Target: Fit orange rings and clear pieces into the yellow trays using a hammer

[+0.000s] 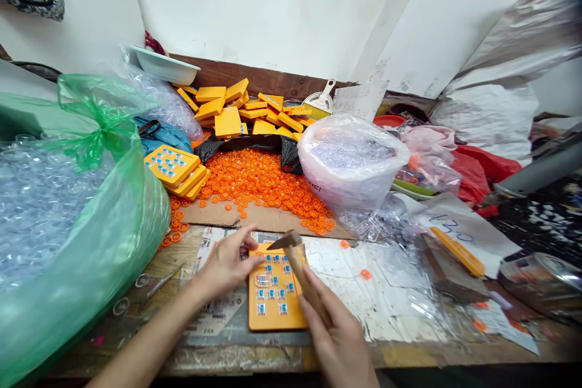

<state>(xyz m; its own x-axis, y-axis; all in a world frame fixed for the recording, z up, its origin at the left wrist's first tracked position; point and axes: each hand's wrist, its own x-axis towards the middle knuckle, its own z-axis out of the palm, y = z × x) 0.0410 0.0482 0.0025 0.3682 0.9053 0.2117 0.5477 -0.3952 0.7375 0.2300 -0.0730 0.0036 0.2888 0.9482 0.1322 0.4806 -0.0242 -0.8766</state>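
Observation:
My right hand (336, 327) is wrapped round the wooden handle of a small hammer (302, 276). The hammer's dark, pointed metal head hangs over the upper part of a flat yellow block (277, 321). Rows of small clear pieces with blue centres sit in this block, and one larger clear piece (262, 280) lies at its left side. My left hand (228, 262) is at the block's upper left corner, thumb and fingers apart and partly curled. Close to its thumb is an orange spot that looks like a small disc (260, 253).
Behind the block spreads a heap of orange discs (254, 176), with piled yellow blocks (227, 121) beyond. A green bag (136, 236) of clear pieces bulges at left; a white bag (354, 176) stands at right. A yellow-handled cutter (457, 251) rests on a dark block at right.

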